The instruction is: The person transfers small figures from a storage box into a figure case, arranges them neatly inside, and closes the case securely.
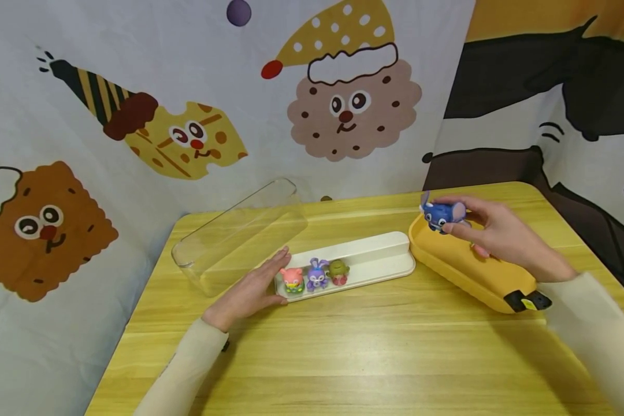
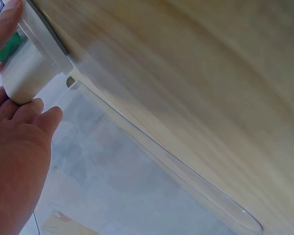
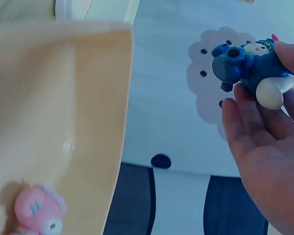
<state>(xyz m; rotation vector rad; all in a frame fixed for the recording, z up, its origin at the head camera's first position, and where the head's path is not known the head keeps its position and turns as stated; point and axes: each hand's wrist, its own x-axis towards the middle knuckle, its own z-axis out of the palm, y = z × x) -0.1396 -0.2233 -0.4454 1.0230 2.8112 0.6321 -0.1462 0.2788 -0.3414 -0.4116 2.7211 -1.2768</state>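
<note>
My right hand pinches a blue big-eared toy figure between thumb and fingers, above the far end of a yellow case. The right wrist view shows this blue figure's underside and a pale foot. A pink figure lies inside the yellow case, mostly behind my right hand in the head view. My left hand grips the left end of a long white tray, thumb at the front. Standing in its left half are a pink figure, a purple long-eared figure and a green figure.
A clear plastic cover stands behind the tray at the left, close to my left hand. The yellow case has a black buckle at its near end. Behind the wooden table hangs a cartoon-printed cloth.
</note>
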